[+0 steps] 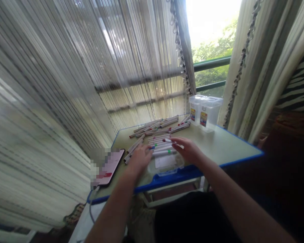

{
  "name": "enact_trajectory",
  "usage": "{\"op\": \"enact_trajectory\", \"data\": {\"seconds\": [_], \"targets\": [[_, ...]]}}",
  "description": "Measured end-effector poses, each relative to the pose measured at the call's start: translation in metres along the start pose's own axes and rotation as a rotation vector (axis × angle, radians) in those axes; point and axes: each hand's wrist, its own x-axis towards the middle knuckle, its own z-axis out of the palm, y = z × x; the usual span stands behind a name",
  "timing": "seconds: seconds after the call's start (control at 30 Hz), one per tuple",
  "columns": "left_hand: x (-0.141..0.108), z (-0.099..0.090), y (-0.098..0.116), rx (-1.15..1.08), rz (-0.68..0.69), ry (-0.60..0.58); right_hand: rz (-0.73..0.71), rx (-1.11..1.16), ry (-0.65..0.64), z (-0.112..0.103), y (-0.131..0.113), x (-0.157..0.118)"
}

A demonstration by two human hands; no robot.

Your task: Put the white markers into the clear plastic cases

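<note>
Between the thumb and fingers of my right hand point(186, 148) is a marker point(167, 140) with a dark red end pointing left. It is held just above a row of white markers lying side by side, some with green or blue bands. My left hand point(141, 157) is at the left ends of that row, fingers apart and slightly blurred, beside a blue-banded marker point(152, 147). Whether it touches the markers is hard to see. Under the near end of the row lies a clear plastic case point(166, 170), close to the table's front edge.
Behind the row, more loose markers point(154, 127) lie in a pile, with several others point(134, 148) left of it. Two clear lidded containers point(209, 116) stand at the back right. A tablet-like device point(112, 168) with a cable rests at the left edge of the blue-rimmed table point(233, 148).
</note>
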Motion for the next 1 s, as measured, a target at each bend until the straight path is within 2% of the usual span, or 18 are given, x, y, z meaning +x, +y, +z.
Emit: {"op": "enact_trajectory", "data": {"seconds": [0.1, 0.2, 0.4, 0.5, 0.6, 0.73, 0.87, 1.0], "targets": [[-0.029, 0.010, 0.003, -0.093, 0.028, 0.040, -0.055, -0.120, -0.063, 0.009, -0.007, -0.003], [-0.044, 0.015, 0.013, -0.156, 0.029, 0.041, -0.091, -0.250, -0.040, 0.010, -0.011, -0.006], [-0.080, 0.022, 0.041, -0.189, -0.038, 0.085, -0.072, -0.181, 0.046, -0.008, -0.008, -0.025], [-0.093, 0.023, 0.049, -0.154, -0.082, 0.113, -0.105, -0.149, 0.028, -0.011, -0.009, -0.035], [-0.099, 0.024, 0.052, -0.130, -0.107, 0.158, -0.114, -0.168, 0.018, -0.010, -0.009, -0.041], [-0.101, 0.029, 0.053, -0.090, -0.123, 0.240, -0.050, -0.164, 0.015, -0.009, -0.009, -0.041], [-0.102, 0.034, 0.052, -0.066, -0.058, 0.301, 0.038, -0.062, -0.011, -0.009, -0.011, -0.039], [-0.101, 0.035, 0.048, -0.049, -0.034, 0.308, 0.071, -0.043, -0.010, -0.008, -0.014, -0.038]]}}
